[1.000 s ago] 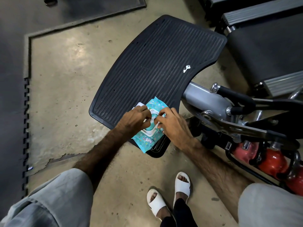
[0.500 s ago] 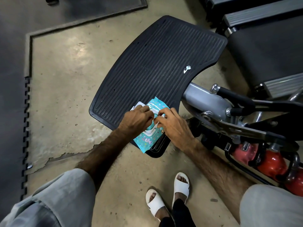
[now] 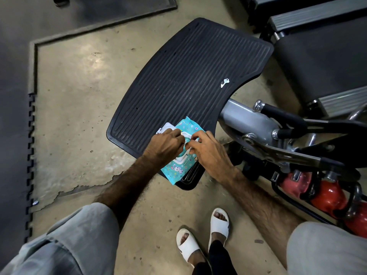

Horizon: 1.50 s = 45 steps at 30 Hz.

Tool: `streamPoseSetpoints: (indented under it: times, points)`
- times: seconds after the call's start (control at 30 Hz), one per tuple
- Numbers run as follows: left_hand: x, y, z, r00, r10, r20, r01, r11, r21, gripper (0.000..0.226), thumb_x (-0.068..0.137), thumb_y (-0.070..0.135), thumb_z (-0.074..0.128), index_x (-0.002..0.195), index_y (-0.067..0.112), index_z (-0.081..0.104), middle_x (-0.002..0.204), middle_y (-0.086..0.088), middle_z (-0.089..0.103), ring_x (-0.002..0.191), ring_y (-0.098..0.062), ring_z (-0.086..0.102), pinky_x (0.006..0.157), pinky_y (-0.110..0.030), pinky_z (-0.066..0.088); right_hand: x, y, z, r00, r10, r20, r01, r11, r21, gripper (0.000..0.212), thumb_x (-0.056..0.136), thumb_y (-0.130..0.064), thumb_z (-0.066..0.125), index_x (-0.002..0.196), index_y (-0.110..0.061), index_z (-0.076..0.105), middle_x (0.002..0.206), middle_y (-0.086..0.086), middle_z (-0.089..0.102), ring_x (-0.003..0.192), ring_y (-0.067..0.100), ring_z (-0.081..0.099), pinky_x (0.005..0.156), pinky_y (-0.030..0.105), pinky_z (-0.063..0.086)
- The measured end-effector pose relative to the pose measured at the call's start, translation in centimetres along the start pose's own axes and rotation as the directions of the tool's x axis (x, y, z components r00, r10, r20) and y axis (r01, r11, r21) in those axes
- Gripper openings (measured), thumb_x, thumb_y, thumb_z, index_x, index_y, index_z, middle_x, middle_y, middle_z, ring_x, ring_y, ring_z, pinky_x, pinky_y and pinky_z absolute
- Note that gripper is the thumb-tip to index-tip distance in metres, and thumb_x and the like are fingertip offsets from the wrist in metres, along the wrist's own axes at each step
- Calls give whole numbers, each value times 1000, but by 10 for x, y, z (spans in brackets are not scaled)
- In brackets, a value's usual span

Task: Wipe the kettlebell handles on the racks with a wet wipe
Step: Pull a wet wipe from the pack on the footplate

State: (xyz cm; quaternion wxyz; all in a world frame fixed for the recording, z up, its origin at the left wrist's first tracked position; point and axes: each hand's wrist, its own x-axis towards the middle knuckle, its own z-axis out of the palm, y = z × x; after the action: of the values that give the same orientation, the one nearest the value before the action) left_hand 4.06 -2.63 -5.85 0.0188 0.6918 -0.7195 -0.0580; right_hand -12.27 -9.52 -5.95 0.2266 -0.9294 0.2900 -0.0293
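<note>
The teal wipe pack [image 3: 179,155] lies on the near edge of the ribbed black platform [image 3: 190,76]; soft and light, it needs pinning while a limp sheet is drawn out. The left hand [image 3: 165,147] and right hand [image 3: 210,155] curl their fingers at its white opening, seemingly pinching a wipe, though knuckles hide the fingertips. Red kettlebells [image 3: 327,197] wait on the rack to the right.

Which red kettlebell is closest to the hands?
The top-left kettlebell, just past the right hand. The middle one and the corner one sit farther along the rack.
</note>
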Motion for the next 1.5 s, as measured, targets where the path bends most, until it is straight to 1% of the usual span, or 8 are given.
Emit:
streamPoseSetpoints:
  times: [0.4, 0.5, 0.73, 0.97, 1.1, 1.2, 1.33, 1.5]
  points:
    - [-2, -7, -3, 996, 87, 25, -84, 993, -82, 17, 80, 12, 72, 88, 9, 58, 87, -7, 58, 73, -22, 59, 53, -35, 55, 0, 1, 2, 999, 7, -36, -6, 999, 45, 24, 85, -22, 72, 109, -16, 70, 121, 7, 58, 113, 26, 51, 84, 37, 55]
    - [-4, -8, -4, 999, -9, 53, 18, 983, -185, 15, 93, 16, 49, 99, 7, 60, 105, -11, 57, 94, -26, 54, 77, -41, 51, 0, 1, 2, 1000, 11, -14, -10, 998, 63, 26, 85, -24, 72, 110, -16, 69, 125, 7, 57, 115, 25, 51, 87, 37, 55]
    - [-1, -14, -14, 987, -137, 85, 161, 863, -479, 12, 98, 16, 45, 95, 6, 51, 95, -4, 45, 81, -16, 47, 67, -24, 35, 0, 2, 3, 999, 17, -51, -13, 997, 70, 25, 82, -20, 76, 107, -18, 71, 120, 4, 58, 109, 24, 53, 81, 35, 57]
    - [-5, -16, -9, 990, -127, 60, 140, 880, -454, 25, 95, 33, 48, 107, 11, 50, 99, 0, 47, 85, -13, 50, 70, -21, 42, -2, 2, 1, 1000, 5, -19, -4, 998, 59, 29, 86, -24, 71, 114, -18, 68, 126, 4, 56, 116, 24, 50, 89, 36, 55]
    - [-1, -8, -8, 983, -166, 83, 185, 902, -391, 18, 94, 26, 53, 101, 9, 54, 103, -5, 52, 85, -17, 56, 66, -19, 40, 0, 1, 2, 1000, 25, 0, -25, 998, 63, 30, 88, -26, 69, 117, -19, 67, 129, 4, 55, 119, 23, 49, 94, 36, 53]
    - [-2, -1, -15, 958, -286, 26, 254, 801, -542, 20, 99, 28, 45, 96, 8, 48, 90, -2, 56, 74, -17, 56, 57, -19, 36, 0, 2, 4, 999, 17, -45, -14, 998, 64, 26, 85, -21, 73, 110, -18, 70, 123, 4, 58, 112, 23, 51, 87, 36, 56]
    - [-7, 0, -25, 871, -490, -21, 286, 541, -791, 20, 99, 30, 43, 98, 10, 43, 88, -7, 65, 73, -16, 65, 62, -33, 53, 0, 2, 4, 999, 32, -31, -30, 998, 51, 26, 85, -19, 72, 111, -19, 71, 126, 4, 59, 114, 23, 51, 91, 37, 55]
    - [-8, 0, -34, 809, -575, 125, 291, 206, -934, 15, 97, 22, 50, 102, 9, 44, 100, -8, 65, 87, -20, 69, 72, -33, 59, -1, 4, 5, 995, 94, -24, -92, 993, 74, 20, 90, -19, 66, 110, -20, 71, 121, 1, 63, 107, 20, 51, 90, 34, 51]
